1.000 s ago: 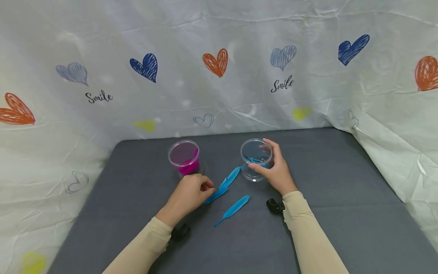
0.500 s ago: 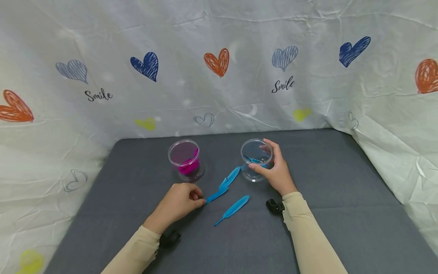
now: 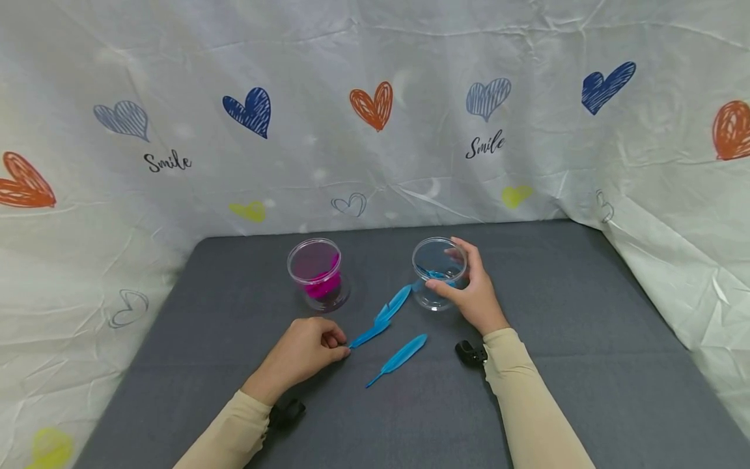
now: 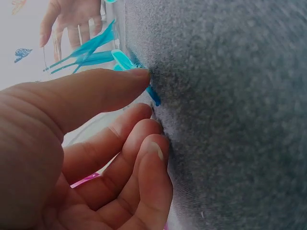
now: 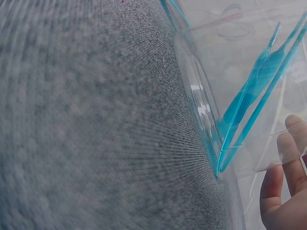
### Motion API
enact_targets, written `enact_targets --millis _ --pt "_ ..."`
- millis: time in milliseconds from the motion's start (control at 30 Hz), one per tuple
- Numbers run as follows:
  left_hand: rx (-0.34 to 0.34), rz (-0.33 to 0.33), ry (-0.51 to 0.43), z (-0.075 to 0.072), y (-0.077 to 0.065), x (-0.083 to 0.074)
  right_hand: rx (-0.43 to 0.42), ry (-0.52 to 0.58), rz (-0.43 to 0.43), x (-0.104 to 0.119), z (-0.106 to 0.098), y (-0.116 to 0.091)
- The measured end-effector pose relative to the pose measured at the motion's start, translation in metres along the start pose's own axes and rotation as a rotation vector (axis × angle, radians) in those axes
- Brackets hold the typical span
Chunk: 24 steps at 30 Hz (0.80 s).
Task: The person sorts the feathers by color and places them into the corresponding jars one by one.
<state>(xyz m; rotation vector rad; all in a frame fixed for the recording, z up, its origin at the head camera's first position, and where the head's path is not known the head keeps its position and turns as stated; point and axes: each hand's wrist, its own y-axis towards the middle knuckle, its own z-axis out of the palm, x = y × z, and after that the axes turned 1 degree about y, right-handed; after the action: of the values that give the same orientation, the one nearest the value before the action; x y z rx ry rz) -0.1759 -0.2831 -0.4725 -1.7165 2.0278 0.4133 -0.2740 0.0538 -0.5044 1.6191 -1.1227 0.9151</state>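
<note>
Blue feathers lie on the grey table in the head view: a farther feather (image 3: 394,305), another feather (image 3: 370,334) overlapping its end, and a separate feather (image 3: 401,356) nearer the front. My left hand (image 3: 303,355) is at the quill end of the overlapping feather. In the left wrist view a gap shows between thumb and index finger, with the blue quill tip (image 4: 154,96) beside it. My right hand (image 3: 476,293) holds a clear plastic cup (image 3: 435,299) from its right side, thumb in front and fingers behind. Several blue feathers (image 5: 254,81) stand inside that cup.
A second clear cup (image 3: 315,260) with magenta contents stands upright at the back left of the grey table (image 3: 562,391). White cloth (image 3: 410,169) printed with hearts hangs behind and at both sides. Black wrist cameras sit under both wrists.
My left hand has moved back and left, away from the magenta cup, to the feather's quill end. My right hand and its cup stay where they were.
</note>
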Motion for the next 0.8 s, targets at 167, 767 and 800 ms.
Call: enact_targets --millis 167,767,800 --pt "0.018 -0.021 -0.024 0.0005 0.0002 0.0005 0.001 0.0 -0.001 0.0 0.0 -0.0001" --pt "0.022 -0.023 -0.033 0.0054 0.0007 0.0035 -0.002 0.0 0.001 -0.0014 -0.0004 -0.0006" --pt "0.015 -0.015 -0.029 0.0059 0.0002 0.0037 -0.002 0.0 0.0 -0.0014 -0.0003 -0.0005"
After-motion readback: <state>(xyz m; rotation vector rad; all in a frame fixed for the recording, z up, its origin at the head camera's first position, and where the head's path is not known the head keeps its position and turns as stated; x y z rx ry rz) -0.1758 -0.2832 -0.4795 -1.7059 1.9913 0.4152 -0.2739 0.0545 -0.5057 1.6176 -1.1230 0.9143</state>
